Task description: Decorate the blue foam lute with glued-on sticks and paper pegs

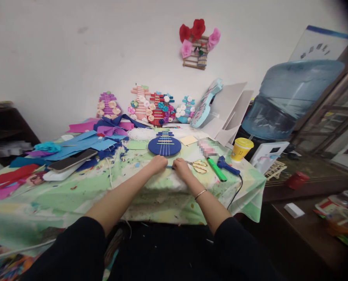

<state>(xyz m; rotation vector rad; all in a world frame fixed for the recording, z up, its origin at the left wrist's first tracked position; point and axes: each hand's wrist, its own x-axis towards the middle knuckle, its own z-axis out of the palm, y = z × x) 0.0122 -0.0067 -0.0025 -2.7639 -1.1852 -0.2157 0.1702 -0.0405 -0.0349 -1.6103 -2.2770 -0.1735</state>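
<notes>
My left hand (159, 164) and my right hand (182, 168) are close together near the front of the table, fingers closed. A thin blue strip (170, 167) runs between them, held at both ends; its material is too small to make out. Just beyond my hands lies a dark blue model lute (153, 146) with a round body, pale strings and crossbars. Gold-handled scissors (199, 167) rest right beside my right hand. Farther right are a bright green tool (217, 169), perhaps a cutter, and a blue glue gun (228, 166) with a black cord.
Coloured fabric or paper sheets (74, 144) and a phone (73, 160) cover the table's left. Finished model lutes (139, 103) lean along the wall. At right stand a yellow cup (242, 150), white boards (228, 103) and a large water bottle (288, 97). Scraps dot the green tablecloth (103, 199).
</notes>
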